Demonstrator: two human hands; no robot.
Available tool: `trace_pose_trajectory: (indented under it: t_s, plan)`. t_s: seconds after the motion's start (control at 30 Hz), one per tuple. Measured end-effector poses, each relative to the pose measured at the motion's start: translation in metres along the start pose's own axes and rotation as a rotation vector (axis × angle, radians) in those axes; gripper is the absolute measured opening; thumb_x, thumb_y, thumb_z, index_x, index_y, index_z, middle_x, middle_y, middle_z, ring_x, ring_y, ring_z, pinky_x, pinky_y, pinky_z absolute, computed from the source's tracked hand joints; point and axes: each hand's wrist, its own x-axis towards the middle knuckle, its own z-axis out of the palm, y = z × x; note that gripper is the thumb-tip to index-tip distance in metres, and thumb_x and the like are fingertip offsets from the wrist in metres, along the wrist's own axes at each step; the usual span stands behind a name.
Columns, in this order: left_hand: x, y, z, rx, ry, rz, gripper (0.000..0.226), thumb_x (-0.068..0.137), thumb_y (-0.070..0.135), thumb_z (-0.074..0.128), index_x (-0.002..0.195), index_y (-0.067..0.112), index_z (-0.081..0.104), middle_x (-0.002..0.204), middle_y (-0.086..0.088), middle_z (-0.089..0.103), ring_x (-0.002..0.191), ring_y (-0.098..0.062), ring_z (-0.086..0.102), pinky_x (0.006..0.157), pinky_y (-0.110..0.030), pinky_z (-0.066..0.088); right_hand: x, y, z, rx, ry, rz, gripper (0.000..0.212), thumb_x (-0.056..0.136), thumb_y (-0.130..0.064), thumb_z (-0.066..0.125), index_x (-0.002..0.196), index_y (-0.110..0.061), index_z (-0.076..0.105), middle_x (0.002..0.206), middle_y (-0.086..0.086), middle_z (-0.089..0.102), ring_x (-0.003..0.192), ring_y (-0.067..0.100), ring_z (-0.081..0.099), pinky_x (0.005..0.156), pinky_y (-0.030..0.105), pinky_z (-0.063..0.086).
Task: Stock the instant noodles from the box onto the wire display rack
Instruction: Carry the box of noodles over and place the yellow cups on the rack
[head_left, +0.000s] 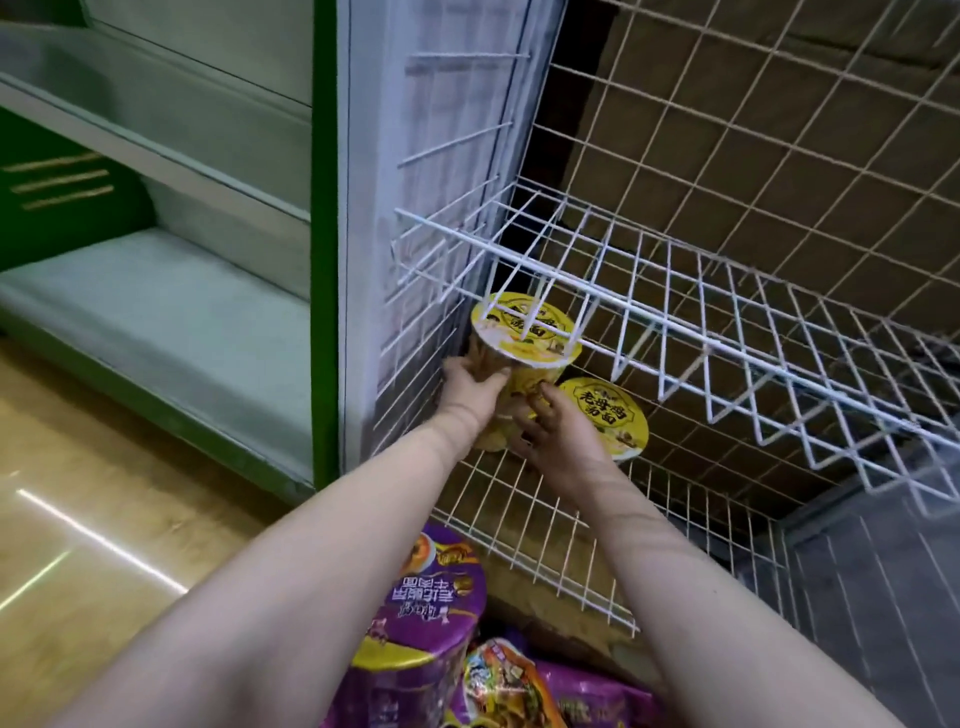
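A yellow instant noodle bowl (524, 340) is held at the far left corner of the lower wire shelf (519, 514), just under the upper wire shelf (675, 312). My left hand (470, 387) grips its left side and my right hand (550, 431) grips its lower front. It looks stacked on another yellow bowl, mostly hidden by my hands. A second yellow bowl (615, 421) stands on the shelf to its right. Purple noodle bowls (421, 608) and packets (504, 686) lie below my arms; the box itself is not visible.
The white wire rack has a grid back panel (753, 130) with brown cardboard behind it. A grey-and-green store shelving unit (208, 312) stands to the left. A tan floor (78, 519) lies at the lower left.
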Motion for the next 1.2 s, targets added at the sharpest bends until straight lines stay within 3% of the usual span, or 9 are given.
trace_pose_trajectory:
  t_s: [0.1,0.27,0.33,0.47,0.67,0.83,1.0,1.1,1.2]
  plan:
    - [0.0,-0.008,0.001,-0.009,-0.057,0.033,0.052,0.081,0.002,0.068,0.126,-0.001,0.042,0.128,-0.02,0.054,0.12,-0.029,0.053,0.105,-0.037,0.039,0.005,0.002,0.004,-0.016,-0.027,-0.031,0.035,0.098,-0.026,0.038,0.132,-0.02,0.047,0.1,-0.009,0.059,0.107,0.016,0.051,0.107,0.045,0.032]
    - [-0.007,-0.017,-0.001,-0.017,-0.164,0.032,0.064,0.081,-0.008,0.064,0.136,0.001,0.032,0.131,-0.019,0.053,0.124,-0.028,0.05,0.095,-0.025,0.039,0.01,0.01,0.001,-0.017,-0.024,-0.044,0.043,0.1,-0.024,0.036,0.142,-0.03,0.035,0.135,-0.005,0.05,0.117,0.019,0.052,0.102,0.043,0.035]
    - [-0.011,-0.019,-0.002,-0.014,-0.2,0.019,0.066,0.083,-0.012,0.059,0.139,0.001,0.027,0.133,-0.017,0.051,0.124,-0.028,0.049,0.093,-0.024,0.038,0.009,0.014,-0.002,-0.015,-0.023,-0.046,0.042,0.1,-0.022,0.034,0.141,-0.031,0.036,0.129,-0.006,0.053,0.119,0.019,0.05,0.097,0.041,0.036]
    - [-0.014,-0.023,-0.002,0.062,-0.26,-0.04,0.079,0.083,-0.01,0.059,0.147,0.007,0.017,0.139,-0.014,0.046,0.128,-0.025,0.045,0.109,-0.036,0.035,0.005,0.023,-0.008,0.006,-0.022,-0.04,0.042,0.1,-0.023,0.033,0.141,-0.033,0.034,0.119,-0.007,0.048,0.116,0.018,0.048,0.086,0.035,0.04]
    - [-0.011,-0.031,0.0,0.15,-0.291,-0.109,0.095,0.08,-0.013,0.062,0.151,0.011,0.003,0.148,-0.008,0.039,0.137,-0.02,0.035,0.116,-0.034,0.023,-0.003,0.04,-0.025,0.037,0.049,-0.006,0.039,0.098,-0.026,0.041,0.136,-0.034,0.042,0.122,-0.005,0.054,0.123,0.023,0.049,0.105,0.049,0.036]
    - [-0.016,-0.022,0.009,0.1,-0.265,-0.118,0.087,0.081,-0.018,0.056,0.15,0.008,0.011,0.145,-0.015,0.04,0.133,-0.027,0.04,0.111,-0.034,0.03,-0.021,0.037,-0.037,0.06,0.105,-0.02,0.03,0.097,-0.024,0.044,0.126,-0.031,0.048,0.121,-0.004,0.055,0.121,0.024,0.05,0.099,0.046,0.039]
    - [-0.037,-0.011,0.013,0.119,-0.256,-0.051,0.082,0.084,-0.011,0.058,0.149,0.016,0.018,0.14,-0.006,0.042,0.13,-0.02,0.041,0.094,-0.012,0.029,-0.038,0.03,-0.04,0.047,0.069,-0.055,0.025,0.096,-0.026,0.045,0.12,-0.035,0.048,0.102,-0.011,0.059,0.119,0.023,0.053,0.099,0.045,0.041]
    - [-0.059,0.002,0.013,0.061,-0.246,-0.04,0.081,0.08,-0.008,0.064,0.147,0.014,0.023,0.135,-0.005,0.044,0.117,-0.015,0.045,0.09,-0.017,0.034,-0.051,0.025,-0.038,0.019,0.055,-0.079,0.026,0.096,-0.026,0.045,0.118,-0.038,0.05,0.1,-0.014,0.06,0.117,0.022,0.054,0.099,0.045,0.04]
    - [-0.08,0.009,0.012,0.049,-0.192,0.016,0.093,0.057,0.007,0.07,0.143,0.015,0.033,0.127,-0.004,0.051,0.114,-0.018,0.05,0.105,-0.033,0.039,-0.069,0.018,-0.033,0.014,0.05,-0.106,0.025,0.096,-0.024,0.045,0.115,-0.038,0.054,0.11,-0.01,0.061,0.112,0.021,0.056,0.096,0.044,0.042]
